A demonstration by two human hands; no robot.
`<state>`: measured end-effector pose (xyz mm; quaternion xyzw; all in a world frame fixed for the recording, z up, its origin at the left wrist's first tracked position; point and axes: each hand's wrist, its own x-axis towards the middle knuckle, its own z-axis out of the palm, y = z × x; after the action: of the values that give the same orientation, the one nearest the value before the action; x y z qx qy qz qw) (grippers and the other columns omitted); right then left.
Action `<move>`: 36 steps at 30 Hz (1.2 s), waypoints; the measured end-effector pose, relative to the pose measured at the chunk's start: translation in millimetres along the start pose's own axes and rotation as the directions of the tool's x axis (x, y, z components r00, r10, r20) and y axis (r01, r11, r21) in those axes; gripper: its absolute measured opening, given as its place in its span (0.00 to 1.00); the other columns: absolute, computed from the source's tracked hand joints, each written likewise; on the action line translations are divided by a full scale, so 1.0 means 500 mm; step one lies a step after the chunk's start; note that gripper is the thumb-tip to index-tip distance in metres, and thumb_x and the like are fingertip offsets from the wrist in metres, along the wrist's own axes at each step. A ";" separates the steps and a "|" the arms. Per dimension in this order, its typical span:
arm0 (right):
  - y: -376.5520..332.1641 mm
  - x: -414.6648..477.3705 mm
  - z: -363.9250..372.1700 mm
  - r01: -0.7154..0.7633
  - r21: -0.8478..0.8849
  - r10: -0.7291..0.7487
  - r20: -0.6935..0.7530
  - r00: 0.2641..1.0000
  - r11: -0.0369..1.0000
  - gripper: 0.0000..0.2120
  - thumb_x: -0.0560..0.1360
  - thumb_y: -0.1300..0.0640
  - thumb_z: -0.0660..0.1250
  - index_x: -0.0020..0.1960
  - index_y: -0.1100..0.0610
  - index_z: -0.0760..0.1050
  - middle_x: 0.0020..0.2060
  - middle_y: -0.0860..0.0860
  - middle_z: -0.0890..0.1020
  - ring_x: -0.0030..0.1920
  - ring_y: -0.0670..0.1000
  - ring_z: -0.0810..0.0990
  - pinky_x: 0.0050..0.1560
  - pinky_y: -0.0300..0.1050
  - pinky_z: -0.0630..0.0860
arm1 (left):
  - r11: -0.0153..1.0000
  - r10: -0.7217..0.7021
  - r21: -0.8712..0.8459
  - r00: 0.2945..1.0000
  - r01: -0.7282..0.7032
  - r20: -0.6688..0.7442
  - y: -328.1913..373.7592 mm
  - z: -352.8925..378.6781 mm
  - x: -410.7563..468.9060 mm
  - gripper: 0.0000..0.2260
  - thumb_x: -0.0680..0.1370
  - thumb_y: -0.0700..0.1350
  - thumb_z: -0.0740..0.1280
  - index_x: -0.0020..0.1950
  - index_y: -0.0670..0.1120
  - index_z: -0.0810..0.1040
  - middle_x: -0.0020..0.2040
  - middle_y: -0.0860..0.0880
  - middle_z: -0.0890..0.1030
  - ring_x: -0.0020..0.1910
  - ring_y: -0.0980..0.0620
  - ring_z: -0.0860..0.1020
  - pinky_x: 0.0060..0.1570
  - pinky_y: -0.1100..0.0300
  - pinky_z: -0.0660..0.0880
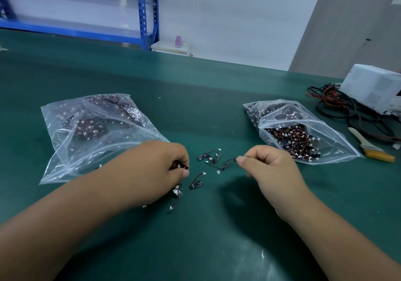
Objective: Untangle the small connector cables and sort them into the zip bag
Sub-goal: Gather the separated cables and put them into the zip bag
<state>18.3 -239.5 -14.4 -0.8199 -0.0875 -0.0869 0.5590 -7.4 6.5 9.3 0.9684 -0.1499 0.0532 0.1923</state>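
Mid-untangle, judging by the layout. Pinched between thumb and forefinger of the left hand [165, 167]: a small black connector piece [184, 166], with more leads dangling beneath the palm down to the desk [217, 237]. Pinched at the fingertips of the right hand [269, 165], other fingers curled in: the end of a thin connector cable [224, 166], running leftward from that hand toward a loose cluster [209, 156] lying between both hands; impossible to tell whether snagged there or merely lying across. One more loose cable [196, 184] just right of the left thumb. To do this well: draw the right hand slowly out to its own side, low over the desk, and watch the cluster. If dragged along, stop and pick the loop free rather than tugging at the fine wires. Grip at the plug, not mid-wire. Once free, drop into a zip bag: one bag [303, 137] just beyond and right of the right hand, a second bag [93, 133] beyond the left hand, both already full of cables; no telling which takes the sorted pieces.
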 end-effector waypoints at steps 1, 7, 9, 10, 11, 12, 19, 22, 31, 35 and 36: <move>0.001 -0.001 0.001 0.002 -0.062 0.000 0.040 0.999 0.998 0.12 0.73 0.55 0.74 0.35 0.59 0.76 0.25 0.49 0.71 0.26 0.44 0.65 0.27 0.35 0.63 | 1.000 -0.003 0.000 1.000 0.003 0.014 -0.002 0.001 0.000 0.04 0.76 0.55 0.68 0.43 0.59 0.76 0.43 0.73 0.75 0.42 0.71 0.73 0.32 0.67 0.65; 0.000 -0.007 -0.008 0.156 -0.503 -0.081 0.169 0.982 0.850 0.20 0.72 0.42 0.59 0.39 0.59 0.76 0.32 0.52 0.78 0.36 0.49 0.76 0.40 0.52 0.76 | 0.998 0.055 -0.006 0.994 -0.054 0.096 0.000 0.012 -0.004 0.02 0.76 0.56 0.67 0.46 0.61 0.75 0.42 0.70 0.77 0.43 0.67 0.75 0.37 0.67 0.70; -0.002 -0.009 -0.009 0.157 -0.487 -0.095 0.149 0.984 0.859 0.11 0.70 0.48 0.62 0.41 0.53 0.78 0.35 0.47 0.80 0.39 0.46 0.77 0.43 0.50 0.77 | 0.995 0.097 0.023 0.987 -0.101 0.126 0.002 0.011 -0.008 0.04 0.77 0.56 0.66 0.51 0.64 0.75 0.43 0.67 0.78 0.44 0.66 0.75 0.43 0.67 0.72; -0.001 -0.007 -0.009 0.159 -0.477 -0.106 0.136 0.985 0.865 0.05 0.70 0.51 0.64 0.43 0.48 0.78 0.37 0.43 0.80 0.40 0.44 0.78 0.44 0.48 0.77 | 0.990 0.126 0.052 0.982 -0.135 0.142 0.003 0.012 -0.008 0.08 0.77 0.55 0.65 0.55 0.65 0.75 0.46 0.68 0.78 0.46 0.67 0.74 0.47 0.68 0.71; -0.004 -0.008 -0.008 0.158 -0.482 -0.107 0.133 0.985 0.862 0.08 0.70 0.56 0.66 0.44 0.44 0.79 0.38 0.41 0.80 0.41 0.43 0.78 0.45 0.47 0.77 | 0.982 0.155 0.079 0.975 -0.169 0.159 0.004 0.014 -0.008 0.11 0.78 0.54 0.64 0.59 0.66 0.75 0.50 0.68 0.78 0.49 0.67 0.73 0.51 0.68 0.70; -0.003 -0.009 -0.008 0.167 -0.484 -0.105 0.152 0.983 0.859 0.12 0.70 0.59 0.67 0.44 0.42 0.79 0.39 0.40 0.79 0.42 0.42 0.78 0.46 0.46 0.77 | 0.976 0.178 0.096 0.969 -0.197 0.174 0.005 0.016 -0.008 0.14 0.78 0.54 0.63 0.62 0.65 0.74 0.53 0.67 0.78 0.52 0.66 0.73 0.54 0.67 0.70; -0.001 -0.016 0.008 0.217 -0.524 -0.071 0.284 0.956 0.824 0.05 0.72 0.56 0.71 0.43 0.46 0.82 0.39 0.43 0.78 0.43 0.43 0.78 0.49 0.47 0.77 | 0.948 0.217 0.202 0.964 -0.246 0.156 -0.003 0.032 -0.006 0.16 0.80 0.53 0.56 0.66 0.60 0.73 0.53 0.59 0.77 0.54 0.59 0.74 0.57 0.58 0.73; 0.000 -0.017 0.014 0.241 -0.537 -0.093 0.288 0.953 0.809 0.04 0.72 0.49 0.74 0.40 0.47 0.80 0.38 0.43 0.77 0.41 0.42 0.77 0.46 0.47 0.76 | 0.952 0.213 0.196 0.968 -0.236 0.134 -0.004 0.034 -0.003 0.15 0.80 0.53 0.56 0.66 0.60 0.72 0.53 0.59 0.77 0.55 0.58 0.75 0.57 0.58 0.72; -0.016 -0.037 0.049 0.408 -0.516 -0.285 0.302 0.910 0.753 0.10 0.75 0.43 0.67 0.43 0.48 0.77 0.38 0.43 0.74 0.43 0.47 0.75 0.47 0.49 0.74 | 0.991 0.127 -0.051 0.990 -0.123 0.069 0.019 0.019 -0.007 0.09 0.75 0.54 0.68 0.46 0.61 0.67 0.46 0.68 0.76 0.44 0.66 0.73 0.35 0.67 0.66; -0.031 -0.051 0.051 0.512 -0.316 -0.364 0.425 0.829 0.799 0.14 0.74 0.40 0.63 0.41 0.50 0.78 0.36 0.43 0.74 0.39 0.46 0.74 0.43 0.50 0.74 | 0.979 0.183 -0.109 0.980 -0.175 0.073 0.033 0.021 -0.014 0.09 0.74 0.53 0.69 0.45 0.60 0.68 0.43 0.68 0.76 0.39 0.65 0.73 0.33 0.66 0.65; -0.032 -0.053 0.054 0.530 -0.299 -0.382 0.433 0.816 0.794 0.14 0.73 0.41 0.64 0.40 0.51 0.77 0.36 0.44 0.74 0.38 0.47 0.74 0.41 0.50 0.74 | 0.976 0.190 -0.124 0.979 -0.179 0.078 0.034 0.022 -0.014 0.09 0.73 0.52 0.69 0.45 0.60 0.69 0.43 0.68 0.76 0.38 0.64 0.73 0.33 0.66 0.65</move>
<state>-10.3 -209.7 -16.1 -0.8727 -0.3639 -0.0900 0.3128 -19.0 -11.0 4.2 0.9388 -0.2504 0.0185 0.2359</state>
